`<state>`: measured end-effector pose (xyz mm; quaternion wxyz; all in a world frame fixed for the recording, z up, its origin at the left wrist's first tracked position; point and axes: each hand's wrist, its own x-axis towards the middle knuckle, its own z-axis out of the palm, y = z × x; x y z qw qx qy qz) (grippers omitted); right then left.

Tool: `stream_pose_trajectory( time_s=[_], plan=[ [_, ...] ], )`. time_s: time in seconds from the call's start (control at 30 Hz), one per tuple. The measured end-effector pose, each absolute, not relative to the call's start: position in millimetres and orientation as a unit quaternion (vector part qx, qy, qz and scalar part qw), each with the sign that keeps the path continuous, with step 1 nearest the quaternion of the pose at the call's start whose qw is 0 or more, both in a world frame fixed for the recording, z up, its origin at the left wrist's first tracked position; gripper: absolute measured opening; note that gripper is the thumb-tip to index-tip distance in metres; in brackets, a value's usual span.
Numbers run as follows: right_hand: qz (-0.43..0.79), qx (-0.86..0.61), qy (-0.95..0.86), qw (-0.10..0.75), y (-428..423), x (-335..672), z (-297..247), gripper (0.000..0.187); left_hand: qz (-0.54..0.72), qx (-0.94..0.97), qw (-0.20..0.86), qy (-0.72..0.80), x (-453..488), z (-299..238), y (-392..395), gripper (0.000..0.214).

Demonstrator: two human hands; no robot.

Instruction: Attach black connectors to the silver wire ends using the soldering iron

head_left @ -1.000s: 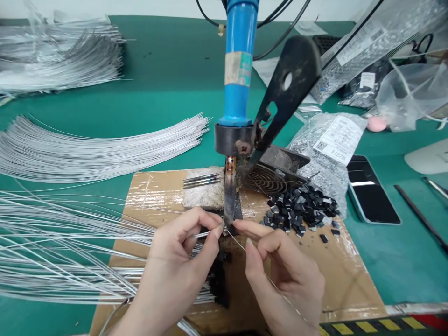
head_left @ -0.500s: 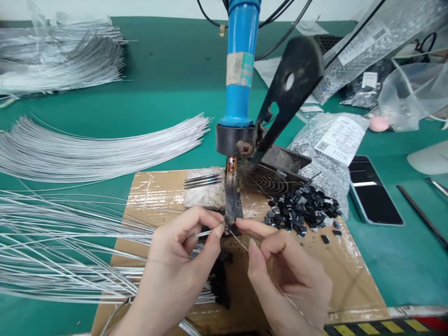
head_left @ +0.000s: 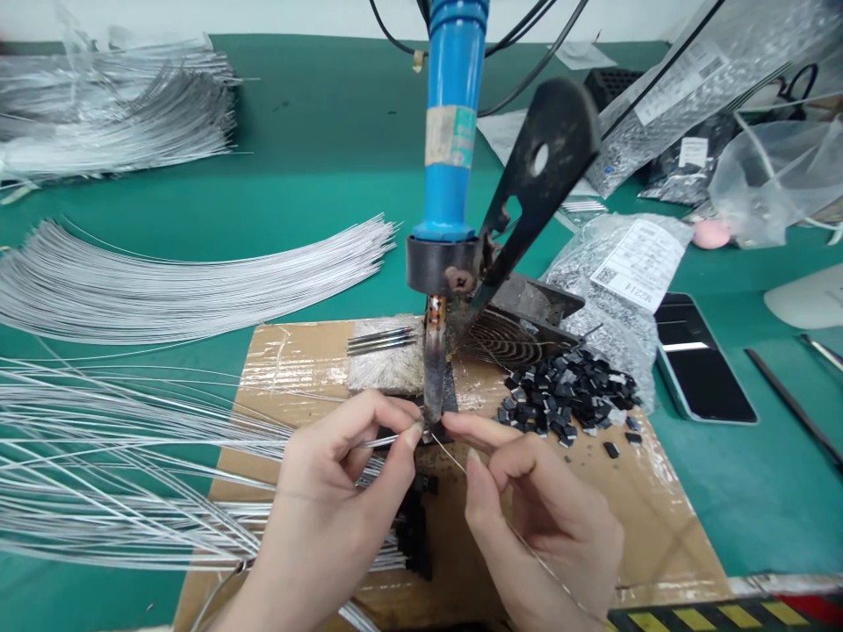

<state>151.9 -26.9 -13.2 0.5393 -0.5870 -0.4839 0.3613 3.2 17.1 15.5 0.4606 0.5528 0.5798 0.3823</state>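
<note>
Very little differs from half a second ago: both hands keep the same pose beneath the metal tip [head_left: 434, 373] of the blue-handled iron [head_left: 449, 189]. Against a second ago, the right hand [head_left: 543, 522] sits a touch farther right, and the whole view has shifted slightly. The left hand [head_left: 349, 491] pinches the end of a white wire [head_left: 382, 441] between thumb and forefinger, right below the tip; the small part at its fingertips is too tiny to make out. The right hand, its thumb pressed in, grips a thin wire [head_left: 451, 456] that slants up to the same spot, its forefinger reaching close to the iron. Whether that finger touches anything cannot be told

The iron stands upright in a dark bracket [head_left: 546, 132]. Below it, a cardboard sheet [head_left: 649, 527] lies on the green tabletop [head_left: 316, 184]. On the sheet are a pale pad [head_left: 385, 377] with metal rods and, to the right, a heap of small black pieces [head_left: 572, 391]. A curved bundle of white wires [head_left: 198, 294] lies to the left, a phone [head_left: 706, 360] and a labelled clear bag [head_left: 632, 268] to the right. Behind rises a pale wall [head_left: 296, 16]
</note>
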Motion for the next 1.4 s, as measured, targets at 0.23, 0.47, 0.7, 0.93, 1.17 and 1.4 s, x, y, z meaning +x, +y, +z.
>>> stream_pose_trajectory(
  time_s=[0.23, 0.47, 0.7, 0.93, 1.17, 1.4],
  plan=[
    [0.352, -0.576, -0.486, 0.555, -26.0, 150.8, -15.8, 0.024, 0.397, 0.555, 0.461, 0.568, 3.8, 14.6, 17.1, 0.015],
    [0.317, -0.575, -0.504, 0.561, -25.9, 150.1, -19.7, 0.023, 0.395, 0.556, 0.468, 0.562, 3.0, 11.7, 16.7, 0.016],
    [0.277, -0.575, -0.531, 0.558, -26.1, 148.7, -18.1, 0.026, 0.399, 0.566, 0.456, 0.558, 3.1, 13.4, 17.1, 0.016],
    [0.269, -0.571, -0.533, 0.564, -25.6, 147.5, -17.4, 0.025, 0.391, 0.586, 0.425, 0.569, 2.9, 12.4, 14.5, 0.015],
    [0.261, -0.569, -0.549, 0.554, -25.7, 149.2, -19.1, 0.025, 0.393, 0.590, 0.426, 0.562, 4.2, 14.7, 16.3, 0.016],
    [0.256, -0.572, -0.544, 0.558, -25.9, 147.2, -18.6, 0.024, 0.386, 0.600, 0.411, 0.568, 1.8, 13.8, 14.7, 0.016]
  ],
)
